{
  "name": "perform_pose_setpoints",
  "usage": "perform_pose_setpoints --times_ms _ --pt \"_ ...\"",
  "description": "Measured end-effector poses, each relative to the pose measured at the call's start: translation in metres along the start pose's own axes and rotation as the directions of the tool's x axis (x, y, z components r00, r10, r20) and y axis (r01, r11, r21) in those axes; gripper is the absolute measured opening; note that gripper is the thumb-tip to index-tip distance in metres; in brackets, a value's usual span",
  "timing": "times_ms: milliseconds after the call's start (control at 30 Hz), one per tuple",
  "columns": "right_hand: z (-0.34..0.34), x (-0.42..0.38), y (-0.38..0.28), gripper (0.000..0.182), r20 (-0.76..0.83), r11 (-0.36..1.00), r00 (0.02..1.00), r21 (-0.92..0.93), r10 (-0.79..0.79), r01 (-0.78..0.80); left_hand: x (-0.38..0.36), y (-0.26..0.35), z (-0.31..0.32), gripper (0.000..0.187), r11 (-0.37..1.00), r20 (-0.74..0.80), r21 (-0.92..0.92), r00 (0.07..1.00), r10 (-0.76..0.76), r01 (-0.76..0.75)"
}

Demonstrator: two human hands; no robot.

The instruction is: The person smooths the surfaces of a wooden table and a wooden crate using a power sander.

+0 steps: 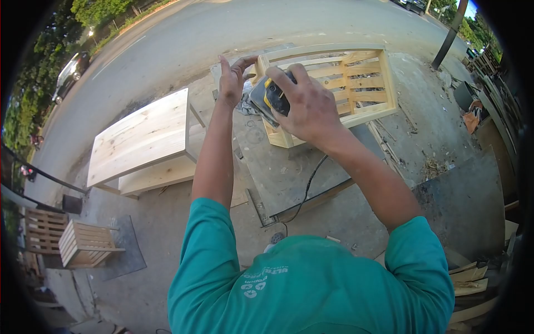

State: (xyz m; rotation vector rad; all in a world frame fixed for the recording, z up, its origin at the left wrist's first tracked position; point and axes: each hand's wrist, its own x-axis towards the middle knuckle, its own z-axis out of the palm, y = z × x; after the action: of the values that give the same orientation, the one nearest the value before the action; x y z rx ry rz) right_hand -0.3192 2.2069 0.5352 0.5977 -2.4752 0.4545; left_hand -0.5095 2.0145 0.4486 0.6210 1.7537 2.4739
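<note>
Head view: at twelve o'clock, the right hand (308, 106) gripped a sander (274, 96) at the nine-o'clock end of a slatted frame (349, 86) on the bench (278, 178); the left hand (232, 83) was there too, fingers open.

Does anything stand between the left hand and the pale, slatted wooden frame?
Nothing visible does: the left hand reaches the frame at its far left corner, contact unclear. The yellow-and-black power tool in the right hand sits lower, not between.

A teal short-sleeved shirt (345, 284) carries pale lettering (268, 272) and a logo (253, 288) of rounded shapes.
</note>
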Motion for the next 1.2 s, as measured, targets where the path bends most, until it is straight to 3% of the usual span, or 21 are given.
perform_pose_setpoints --times_ms 33,67,167,267,367,467,600,733,800,867,933,1000,1100,1200 --pt "0.001 -0.020 -0.005 0.076 0.043 1.000 0.999 0.011 -0.006 0.006 0.005 -0.003 -0.003 0.100 0.998 0.016 0.054 1.000 0.023 -0.024" --pt "0.001 -0.038 -0.007 0.077 0.079 1.000 0.997 0.018 -0.006 0.005 0.008 -0.005 -0.008 0.082 0.994 0.052 0.095 0.998 0.041 -0.046" --pt "0.006 -0.086 0.000 0.078 0.050 0.998 0.998 0.047 -0.031 0.029 0.002 -0.004 0.017 0.066 0.972 -0.116 0.227 0.989 0.090 -0.062" --pt "-0.008 -0.112 0.029 0.075 0.056 0.992 0.992 0.054 0.110 -0.113 0.003 -0.009 0.041 0.061 0.737 -0.114 0.663 0.954 0.277 -0.134" --pt "-0.027 -0.124 0.085 0.074 -0.010 0.938 0.938 -0.029 0.345 -0.345 0.004 -0.015 0.049 0.066 0.820 -0.188 0.551 0.933 0.305 -0.157" --pt "-0.048 -0.132 0.163 0.074 -0.106 0.834 0.839 -0.101 0.534 -0.543 0.006 -0.017 0.048 0.063 0.791 -0.186 0.590 0.927 0.326 -0.160" --pt "-0.068 -0.137 0.280 0.074 -0.214 0.744 0.757 -0.152 0.618 -0.650 0.007 -0.019 0.048 0.062 0.809 -0.188 0.567 0.932 0.309 -0.154" --pt "-0.066 -0.129 0.261 0.074 -0.197 0.739 0.753 -0.152 0.627 -0.656 0.011 -0.021 0.045 0.057 0.805 -0.188 0.571 0.929 0.320 -0.161" --pt "-0.055 -0.122 0.202 0.073 -0.146 0.842 0.845 -0.102 0.514 -0.530 0.009 -0.025 0.045 0.056 0.802 -0.201 0.575 0.922 0.329 -0.161" --pt "-0.051 -0.110 0.129 0.073 0.040 0.872 0.872 -0.052 0.489 -0.486 0.005 -0.021 0.047 0.058 0.791 -0.203 0.597 0.928 0.314 -0.136" --pt "-0.036 -0.109 0.079 0.073 0.135 0.941 0.935 0.039 0.329 -0.336 -0.005 -0.013 0.055 0.058 0.793 -0.220 0.602 0.934 0.281 -0.097" --pt "-0.036 -0.105 0.045 0.074 0.266 0.966 0.934 0.032 0.240 -0.257 -0.006 -0.017 0.053 0.055 0.757 -0.240 0.647 0.918 0.315 -0.090" --pt "-0.043 -0.105 0.067 0.073 0.230 0.950 0.926 0.014 0.300 -0.312 -0.019 -0.016 0.073 0.044 0.668 -0.236 0.737 0.887 0.398 -0.104" --pt "-0.065 -0.107 0.121 0.074 0.201 0.865 0.842 -0.131 0.501 -0.484 -0.028 -0.015 0.092 0.040 0.596 -0.215 0.793 0.858 0.466 -0.126"
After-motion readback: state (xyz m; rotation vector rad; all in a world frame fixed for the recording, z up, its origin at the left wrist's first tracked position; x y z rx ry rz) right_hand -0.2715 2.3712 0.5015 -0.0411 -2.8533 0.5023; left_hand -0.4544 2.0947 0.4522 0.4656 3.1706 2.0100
